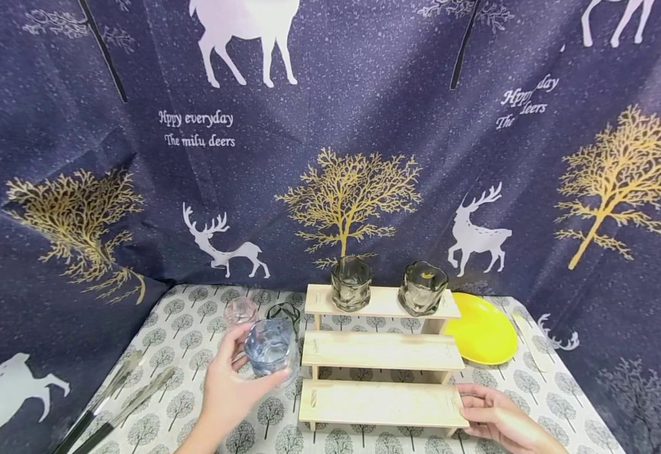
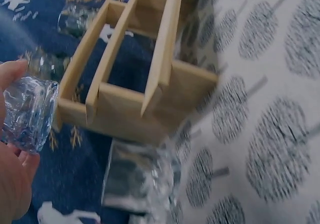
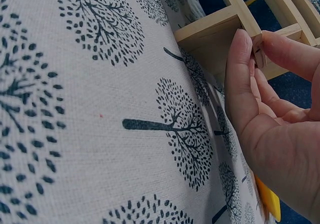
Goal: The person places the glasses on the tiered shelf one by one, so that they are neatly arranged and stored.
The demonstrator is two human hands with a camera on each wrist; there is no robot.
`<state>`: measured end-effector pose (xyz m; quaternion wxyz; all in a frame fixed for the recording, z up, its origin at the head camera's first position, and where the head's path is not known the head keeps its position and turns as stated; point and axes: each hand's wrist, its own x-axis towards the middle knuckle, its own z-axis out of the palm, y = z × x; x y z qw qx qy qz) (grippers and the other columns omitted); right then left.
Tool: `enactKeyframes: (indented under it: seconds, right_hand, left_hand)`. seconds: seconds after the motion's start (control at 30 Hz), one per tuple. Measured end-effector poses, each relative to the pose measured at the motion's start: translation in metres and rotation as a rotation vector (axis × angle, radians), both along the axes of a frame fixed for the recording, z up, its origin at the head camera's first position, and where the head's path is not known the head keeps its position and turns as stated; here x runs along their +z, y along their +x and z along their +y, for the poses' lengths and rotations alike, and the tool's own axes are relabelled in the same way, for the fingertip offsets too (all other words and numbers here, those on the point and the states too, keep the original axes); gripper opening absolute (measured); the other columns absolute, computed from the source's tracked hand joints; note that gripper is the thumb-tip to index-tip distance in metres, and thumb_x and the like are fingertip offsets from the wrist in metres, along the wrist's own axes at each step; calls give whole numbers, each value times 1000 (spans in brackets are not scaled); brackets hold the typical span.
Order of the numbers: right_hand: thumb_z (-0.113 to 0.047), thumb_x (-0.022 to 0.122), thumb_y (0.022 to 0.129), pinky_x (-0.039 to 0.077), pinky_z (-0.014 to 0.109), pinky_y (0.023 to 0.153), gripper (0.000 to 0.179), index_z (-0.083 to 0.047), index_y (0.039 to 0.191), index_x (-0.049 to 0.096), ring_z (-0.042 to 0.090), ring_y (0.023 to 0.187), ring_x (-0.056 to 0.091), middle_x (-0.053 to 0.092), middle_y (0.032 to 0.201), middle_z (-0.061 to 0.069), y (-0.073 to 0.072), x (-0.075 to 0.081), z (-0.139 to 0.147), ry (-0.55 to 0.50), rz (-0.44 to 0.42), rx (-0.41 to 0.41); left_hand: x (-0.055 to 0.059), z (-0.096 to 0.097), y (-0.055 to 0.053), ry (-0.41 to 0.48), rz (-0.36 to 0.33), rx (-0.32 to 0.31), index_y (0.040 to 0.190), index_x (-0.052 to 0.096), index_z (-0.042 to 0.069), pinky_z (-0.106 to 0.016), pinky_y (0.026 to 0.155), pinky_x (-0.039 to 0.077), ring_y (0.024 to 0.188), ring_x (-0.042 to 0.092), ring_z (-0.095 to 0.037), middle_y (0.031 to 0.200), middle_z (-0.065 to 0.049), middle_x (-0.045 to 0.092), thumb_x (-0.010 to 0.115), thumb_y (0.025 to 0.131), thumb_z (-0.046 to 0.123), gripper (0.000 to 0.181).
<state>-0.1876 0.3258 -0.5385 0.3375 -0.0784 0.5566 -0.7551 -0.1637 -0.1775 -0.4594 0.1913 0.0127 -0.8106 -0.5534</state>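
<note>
My left hand (image 1: 234,384) grips a blue twisted glass (image 1: 270,345) in the air, left of a three-step wooden display stand (image 1: 384,403). In the left wrist view the fingers wrap the side of the same blue glass (image 2: 30,111). At the right end of the stand's lowest step, my right hand (image 1: 497,416) pinches the board's edge between thumb and fingers, as the right wrist view shows on the wooden stand (image 3: 210,29). Two smoky grey glasses (image 1: 351,284) stand apart on the top step. The middle and lowest steps bear nothing.
Behind the blue glass are a pink glass (image 1: 242,311) and a partly hidden dark glass (image 1: 285,310). A yellow plate (image 1: 480,328) lies behind the stand's right side, with a pale flat utensil (image 1: 531,340) beside it. Dark-handled tongs (image 1: 120,403) lie at left.
</note>
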Motion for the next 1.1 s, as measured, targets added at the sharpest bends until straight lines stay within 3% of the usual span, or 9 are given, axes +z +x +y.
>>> enactKeyframes:
  seconds: [0.2, 0.37, 0.77, 1.1]
  right_hand:
    - [0, 49, 107, 60, 33, 89, 34, -8, 139, 57, 20, 105, 70, 70, 119, 8, 0, 1, 0, -14, 1, 8]
    - [-2, 51, 107, 60, 33, 88, 35, -2, 142, 53, 21, 105, 71, 71, 117, 8, 0, 2, -1, 23, 6, -15]
    - [2, 48, 107, 60, 32, 89, 33, -8, 138, 56, 21, 106, 71, 70, 120, 10, 1, -2, 1, -41, 15, 25]
    - [1, 48, 107, 60, 33, 90, 35, -5, 141, 54, 22, 106, 70, 70, 121, 10, 2, 0, 0, -32, 14, 25]
  left_hand:
    - [2, 29, -10, 21, 41, -113, 141, 57, 20, -31, 97, 56, 112, 65, -18, 122, 1, 66, 105, 55, 28, 99]
    - [2, 56, -18, 49, 14, -185, 138, 57, 28, -34, 99, 55, 112, 64, -15, 121, 4, 64, 105, 54, 29, 96]
    - [1, 128, -36, 75, -25, -352, 140, 52, 31, -33, 94, 57, 112, 67, -21, 126, 1, 62, 103, 56, 40, 99]
    - [-5, 179, -45, 99, -32, -458, 136, 52, 36, -29, 103, 52, 115, 63, -11, 123, 11, 62, 103, 60, 37, 92]
